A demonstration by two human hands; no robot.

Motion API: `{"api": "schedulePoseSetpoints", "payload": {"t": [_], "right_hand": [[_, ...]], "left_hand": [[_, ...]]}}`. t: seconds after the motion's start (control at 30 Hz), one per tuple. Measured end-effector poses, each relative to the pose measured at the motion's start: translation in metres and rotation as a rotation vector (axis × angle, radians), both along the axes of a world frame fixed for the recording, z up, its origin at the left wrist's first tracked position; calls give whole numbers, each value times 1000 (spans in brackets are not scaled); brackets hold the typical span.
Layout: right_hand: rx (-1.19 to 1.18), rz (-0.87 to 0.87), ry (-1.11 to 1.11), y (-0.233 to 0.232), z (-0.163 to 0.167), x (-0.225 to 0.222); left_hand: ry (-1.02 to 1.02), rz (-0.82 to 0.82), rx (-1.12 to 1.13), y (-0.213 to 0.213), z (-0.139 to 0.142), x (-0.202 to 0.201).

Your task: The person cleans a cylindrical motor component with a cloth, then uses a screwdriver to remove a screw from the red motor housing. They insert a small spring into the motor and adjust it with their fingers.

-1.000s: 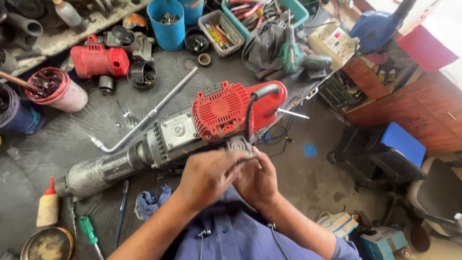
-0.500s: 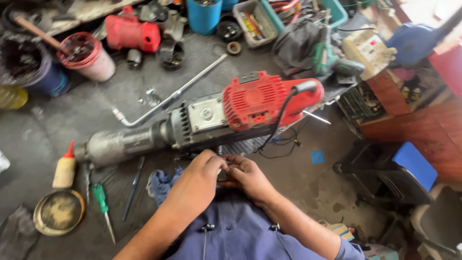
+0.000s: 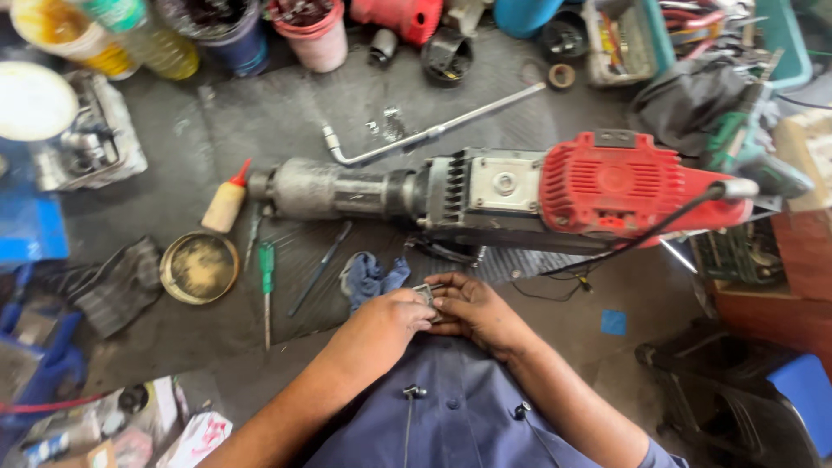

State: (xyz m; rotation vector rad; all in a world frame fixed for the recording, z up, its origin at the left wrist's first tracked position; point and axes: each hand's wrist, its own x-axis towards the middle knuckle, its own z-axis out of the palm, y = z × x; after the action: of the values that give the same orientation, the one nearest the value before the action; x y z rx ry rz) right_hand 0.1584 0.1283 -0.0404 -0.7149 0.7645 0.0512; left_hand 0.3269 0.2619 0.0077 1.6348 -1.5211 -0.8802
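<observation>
A big demolition hammer (image 3: 537,195) with a red rear housing and a grey metal barrel lies across the grimy floor in front of me. Just below it, my left hand (image 3: 390,319) and my right hand (image 3: 472,310) meet over a small metal part (image 3: 425,295), both gripping it with the fingertips. A crumpled blue rag (image 3: 371,277) lies right beside my left hand. A black cable (image 3: 624,247) runs from the tool's handle down to the floor near my right hand.
A long L-shaped socket wrench (image 3: 425,134) lies behind the hammer. Left of my hands are a green-handled screwdriver (image 3: 267,282), a dark tool (image 3: 319,269), a round tin lid (image 3: 199,267) and a glue bottle with red tip (image 3: 225,202). Buckets, trays and a black stool (image 3: 737,390) surround the spot.
The view has swung right and down, so the hammer now sits higher in the frame. My two hands have stayed together on the small part, lower toward my lap.
</observation>
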Motion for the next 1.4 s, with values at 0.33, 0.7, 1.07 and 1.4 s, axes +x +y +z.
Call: {"api": "schedulePoseSetpoints", "payload": {"t": [0.33, 0.7, 1.07, 1.4], "right_hand": [[-265, 174, -54, 6, -9, 39], [-669, 265, -8, 4, 4, 24], [-630, 52, 55, -1, -11, -16], [-625, 35, 37, 0, -22, -24]], "left_hand": [[-202, 272, -19, 29, -21, 20], [-536, 497, 9, 49, -35, 93], [-469, 724, -49, 83, -25, 116], [-702, 773, 481, 80, -35, 116]]}}
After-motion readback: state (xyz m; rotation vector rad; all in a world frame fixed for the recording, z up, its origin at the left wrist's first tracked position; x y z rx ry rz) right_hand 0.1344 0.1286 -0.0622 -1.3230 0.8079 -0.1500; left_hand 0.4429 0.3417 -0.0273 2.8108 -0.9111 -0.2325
